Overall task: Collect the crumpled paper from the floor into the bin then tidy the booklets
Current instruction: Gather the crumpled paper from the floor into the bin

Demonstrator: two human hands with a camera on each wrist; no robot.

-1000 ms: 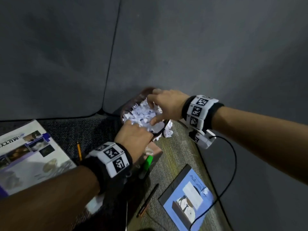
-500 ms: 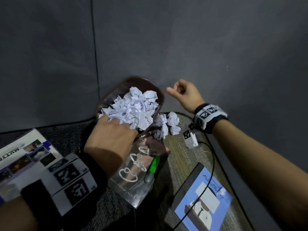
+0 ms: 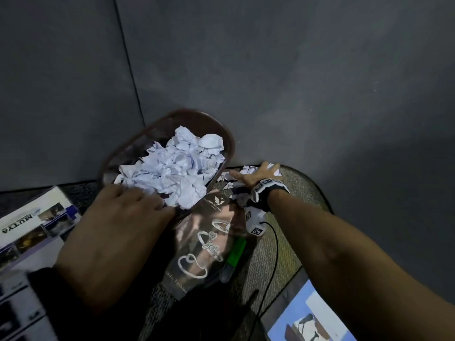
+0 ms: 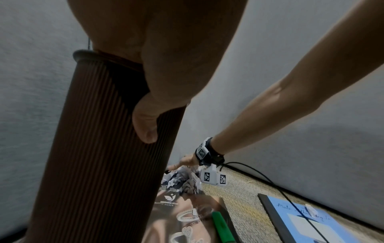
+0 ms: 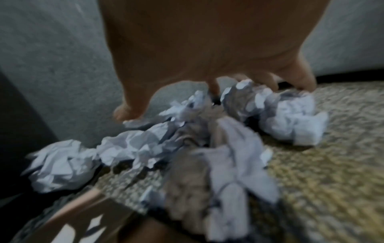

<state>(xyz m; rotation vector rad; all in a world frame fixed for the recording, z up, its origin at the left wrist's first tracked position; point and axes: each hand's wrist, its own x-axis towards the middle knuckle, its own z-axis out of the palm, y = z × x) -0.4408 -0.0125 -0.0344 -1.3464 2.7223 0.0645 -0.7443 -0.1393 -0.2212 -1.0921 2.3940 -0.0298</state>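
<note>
A brown ribbed bin (image 3: 170, 119) stands against the grey wall, heaped with white crumpled paper (image 3: 172, 168). My left hand (image 3: 147, 203) grips its near rim, the thumb pressed on the outer wall of the bin (image 4: 93, 148). Several more crumpled paper balls (image 3: 226, 177) lie on the floor to the right of the bin. My right hand (image 3: 256, 174) is down on them with fingers spread. In the blurred right wrist view the right hand (image 5: 214, 92) hovers over and touches the paper balls (image 5: 145, 144). A dark glossy booklet (image 3: 204, 244) lies below the bin.
A green marker (image 3: 235, 252) lies on the dark booklet. A blue-cover booklet (image 3: 310, 316) sits at the lower right and a white booklet (image 3: 32, 222) at the left. A black cable (image 3: 273, 254) runs from my right wrist across the woven mat (image 3: 295, 193).
My right hand left the bin top, rose beside the wall, then dropped onto the loose paper on the floor. My left hand stayed on the bin rim.
</note>
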